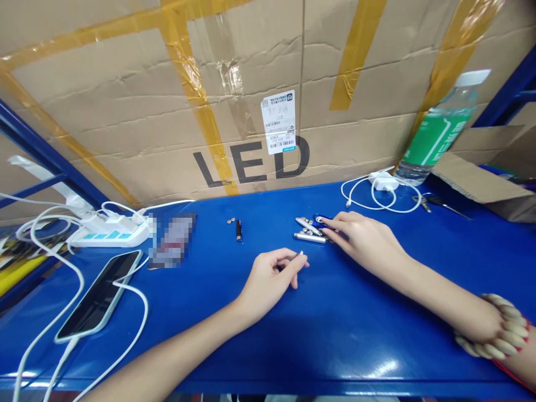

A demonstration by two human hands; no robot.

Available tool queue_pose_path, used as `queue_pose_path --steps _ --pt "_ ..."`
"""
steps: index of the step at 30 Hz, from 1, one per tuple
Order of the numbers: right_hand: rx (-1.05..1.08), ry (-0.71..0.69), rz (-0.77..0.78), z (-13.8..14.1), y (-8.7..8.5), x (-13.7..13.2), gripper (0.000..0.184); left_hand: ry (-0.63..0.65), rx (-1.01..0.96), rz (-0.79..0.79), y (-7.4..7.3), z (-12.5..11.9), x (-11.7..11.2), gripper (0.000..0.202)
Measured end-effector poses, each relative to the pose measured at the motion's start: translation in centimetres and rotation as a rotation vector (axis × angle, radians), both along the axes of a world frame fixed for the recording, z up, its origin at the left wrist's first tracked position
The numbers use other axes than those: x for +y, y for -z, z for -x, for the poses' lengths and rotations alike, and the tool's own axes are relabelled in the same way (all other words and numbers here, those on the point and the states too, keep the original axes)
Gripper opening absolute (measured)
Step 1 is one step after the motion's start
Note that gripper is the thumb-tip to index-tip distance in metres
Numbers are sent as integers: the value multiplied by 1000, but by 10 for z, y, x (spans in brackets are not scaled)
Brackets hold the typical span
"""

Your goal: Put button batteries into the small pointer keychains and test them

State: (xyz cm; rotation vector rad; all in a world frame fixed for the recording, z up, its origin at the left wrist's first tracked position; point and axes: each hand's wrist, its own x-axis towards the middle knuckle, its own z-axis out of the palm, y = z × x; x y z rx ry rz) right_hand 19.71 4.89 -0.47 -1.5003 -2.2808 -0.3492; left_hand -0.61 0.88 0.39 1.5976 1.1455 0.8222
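Observation:
My left hand [274, 279] is raised over the blue table, its thumb and fingers pinched on a small silvery piece [300, 254] that is mostly hidden. My right hand [362, 237] reaches down to a little heap of parts, fingertips closing on a blue metal clip [321, 218]. In that heap lie silver tubes [309, 238] and several small round button cells [302, 220], partly covered by the fingers. Left of both hands, a short black cylinder [238, 230] lies by two or so more button cells [231, 221].
A phone [100, 296] with white cables and a power strip [113, 233] are on the left, beside a pixelated flat item [172, 241]. A large carton [146, 111] stands behind. At the right are a water bottle [438, 134], a charger [384, 181], and scissors [448, 206].

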Motion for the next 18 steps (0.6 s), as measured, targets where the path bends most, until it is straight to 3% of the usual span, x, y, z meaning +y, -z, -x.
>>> queue_pose_path --steps 3,6,9,14,16,18 --pt "159 -103 14 4 -2 -3 27 20 -37 13 0 0 1 30" --pt "434 -363 119 13 -6 -11 26 77 -66 35 3 0 2 30" --pt "574 -624 260 23 -10 -20 22 139 -119 64 7 0 2 30" --pt "726 -600 244 29 -13 -24 12 158 -62 38 8 2 5 32" --pt "715 -542 182 23 -13 -20 12 41 90 -124 5 8 12 26" --pt "655 -460 91 14 -13 -13 14 -202 332 -397 3 17 24 15"
